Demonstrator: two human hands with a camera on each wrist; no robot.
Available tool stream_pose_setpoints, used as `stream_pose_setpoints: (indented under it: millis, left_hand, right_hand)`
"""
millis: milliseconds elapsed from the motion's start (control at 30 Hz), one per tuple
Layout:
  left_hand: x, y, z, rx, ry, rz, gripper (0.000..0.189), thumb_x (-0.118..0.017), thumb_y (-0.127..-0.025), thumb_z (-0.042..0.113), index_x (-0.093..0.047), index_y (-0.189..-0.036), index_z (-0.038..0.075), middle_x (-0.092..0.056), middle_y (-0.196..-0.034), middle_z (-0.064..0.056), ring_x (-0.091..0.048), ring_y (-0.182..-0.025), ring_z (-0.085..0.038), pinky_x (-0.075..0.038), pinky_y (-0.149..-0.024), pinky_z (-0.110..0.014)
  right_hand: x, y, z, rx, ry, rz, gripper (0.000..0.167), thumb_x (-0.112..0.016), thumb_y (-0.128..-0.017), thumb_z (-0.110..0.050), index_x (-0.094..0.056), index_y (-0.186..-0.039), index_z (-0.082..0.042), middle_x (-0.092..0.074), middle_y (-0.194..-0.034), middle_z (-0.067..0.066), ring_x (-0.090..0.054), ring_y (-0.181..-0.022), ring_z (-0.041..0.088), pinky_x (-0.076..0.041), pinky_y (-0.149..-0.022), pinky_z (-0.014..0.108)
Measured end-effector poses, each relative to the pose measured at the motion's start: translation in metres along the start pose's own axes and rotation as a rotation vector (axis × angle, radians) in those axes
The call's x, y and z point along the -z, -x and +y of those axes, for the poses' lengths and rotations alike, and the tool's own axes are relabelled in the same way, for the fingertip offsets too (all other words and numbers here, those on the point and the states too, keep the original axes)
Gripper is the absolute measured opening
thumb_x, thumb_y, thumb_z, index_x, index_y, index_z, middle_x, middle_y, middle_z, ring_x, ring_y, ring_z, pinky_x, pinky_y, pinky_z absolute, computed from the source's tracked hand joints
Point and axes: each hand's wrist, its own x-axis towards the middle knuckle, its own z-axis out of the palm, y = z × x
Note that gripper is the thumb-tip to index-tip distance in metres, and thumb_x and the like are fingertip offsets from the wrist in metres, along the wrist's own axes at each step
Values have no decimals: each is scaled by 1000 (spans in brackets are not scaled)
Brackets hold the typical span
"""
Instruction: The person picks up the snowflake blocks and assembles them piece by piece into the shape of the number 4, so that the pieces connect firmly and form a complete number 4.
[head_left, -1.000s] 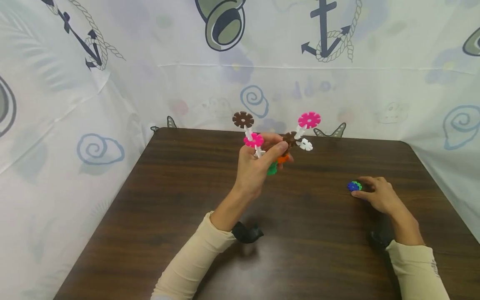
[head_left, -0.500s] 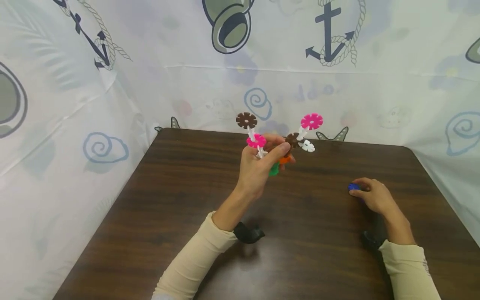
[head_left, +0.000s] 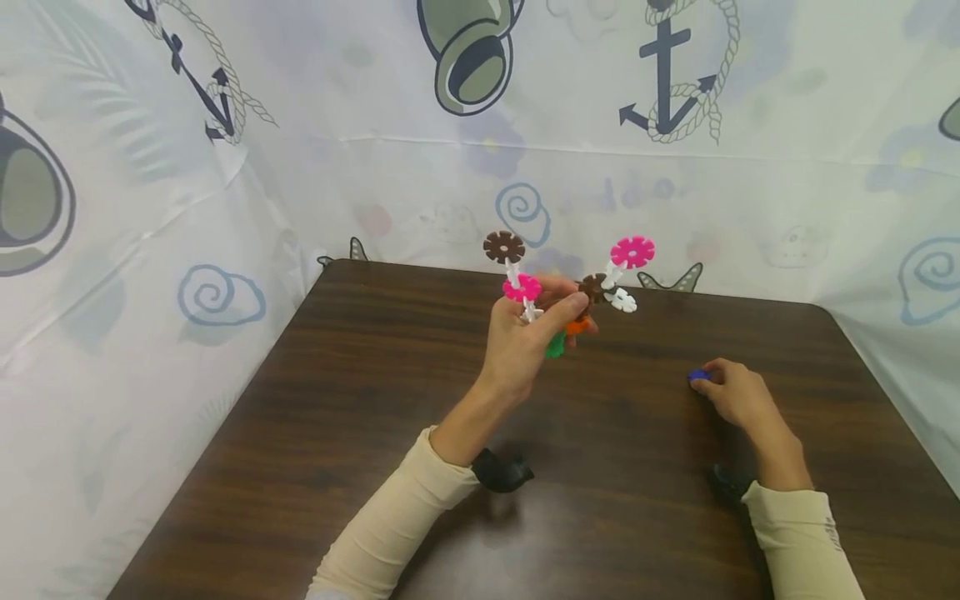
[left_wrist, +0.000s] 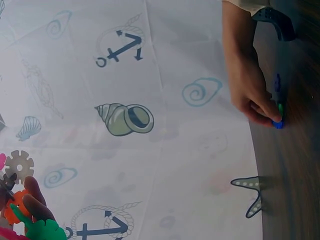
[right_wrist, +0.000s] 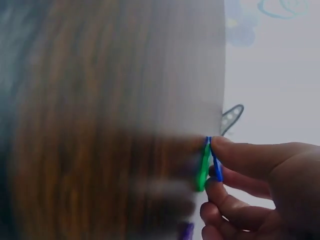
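Observation:
In the head view, my left hand (head_left: 513, 346) grips a built piece of notched plastic discs above the table. It branches two ways: a brown disc (head_left: 504, 247) tops one arm, a pink disc (head_left: 632, 252) the other. White, orange and green discs join in around the fingers, and the palm hides part of it. On the right, low over the table, my right hand (head_left: 744, 398) pinches a blue disc (head_left: 699, 376) between thumb and fingers. The right wrist view shows a green disc (right_wrist: 203, 170) against the blue one, both edge-on.
A dark wooden table (head_left: 360, 400) spreads under both hands. Patterned white cloth (head_left: 375, 167) stands behind its far edge and along the sides. A small purple piece (right_wrist: 187, 231) shows below the right fingers in the right wrist view.
My right hand has moved slightly left and turned the discs, so the green one no longer shows in the head view. The left hand keeps its grip; the whole head view has shifted a little.

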Motion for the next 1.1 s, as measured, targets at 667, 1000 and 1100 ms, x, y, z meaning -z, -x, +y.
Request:
stream_pose_setpoints:
  millis: [667,1000,1100]
  left_hand:
    - [1,1,-1,-14,-21,-9,14,-63,-97,-1,-63,-106,-12,-69,-84,4,-73,-70,-18,-52,-54,-25]
    - [0,1,-3,-1,0,6,16,-66,-97,3,-63,-104,-11,-72,-80,3,-71,-69,-18,-52,-54,-24]
    - [0,1,-4,-4,1,5,16,-65,-97,3,-63,-104,-11,-71,-80,3,-72,-69,-15,-52,-54,-24]
  right_hand:
    - [29,17,-80,74,-314,160,50,-60,-104,-43,-61,-135,-5,-79,-102,10,-73,-94,15,-53,-80,27]
    - [61,43,-135,216,-498,400,38,-68,-101,-27,-64,-134,-7,-74,-86,-20,-69,-85,-6,-49,-81,6]
    - [63,51,-150,246,-541,441,37,-68,-101,-23,-64,-134,-7,-72,-87,-22,-70,-85,-3,-52,-80,6]
